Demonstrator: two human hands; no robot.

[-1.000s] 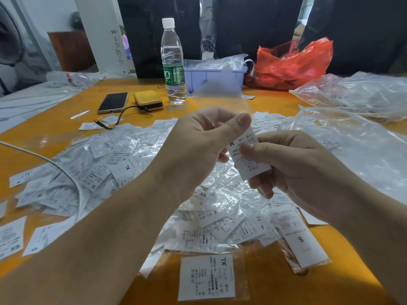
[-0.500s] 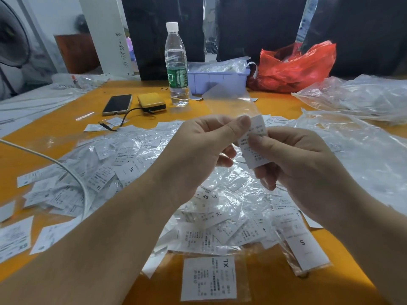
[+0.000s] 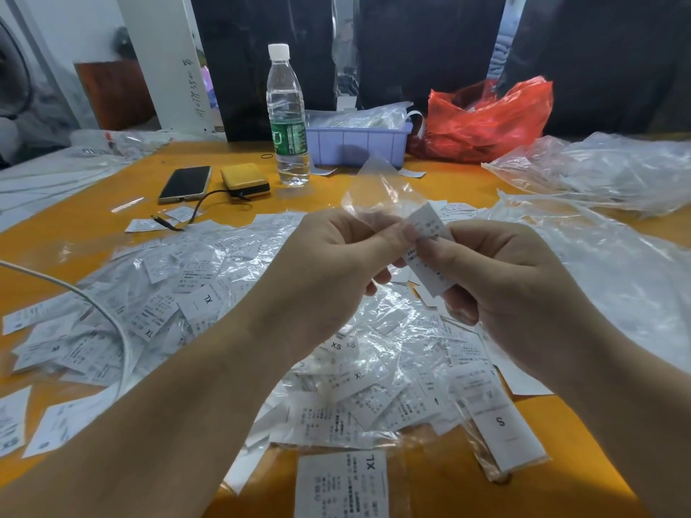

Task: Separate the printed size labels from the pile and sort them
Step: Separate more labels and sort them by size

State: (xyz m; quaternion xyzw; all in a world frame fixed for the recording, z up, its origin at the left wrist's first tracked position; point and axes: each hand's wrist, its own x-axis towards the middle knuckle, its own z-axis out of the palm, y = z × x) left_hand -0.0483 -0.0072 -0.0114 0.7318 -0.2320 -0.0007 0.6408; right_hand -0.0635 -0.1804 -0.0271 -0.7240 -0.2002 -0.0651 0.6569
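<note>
A big pile of white printed size labels (image 3: 194, 293), many in clear sleeves, covers the orange table (image 3: 74, 233). Above the pile both hands meet on one white label (image 3: 430, 233). My left hand (image 3: 336, 263) pinches a clear plastic sleeve (image 3: 377, 185) at the label's upper end, thumb on top. My right hand (image 3: 501, 286) pinches the label between thumb and fingers. An XL label (image 3: 342, 484) lies at the front edge and a stack marked S (image 3: 501, 428) lies at the front right.
A water bottle (image 3: 286, 117), a phone (image 3: 186, 183) and a yellow power bank (image 3: 245, 179) with its cable stand at the back. Behind them are a lilac bin (image 3: 355, 143) and a red bag (image 3: 490, 121). Loose clear plastic (image 3: 598, 170) fills the right side. A white cable (image 3: 112, 319) crosses the left.
The label has come further out of the clear sleeve, which now sticks up empty above my left thumb. Both hands stayed close together above the pile.
</note>
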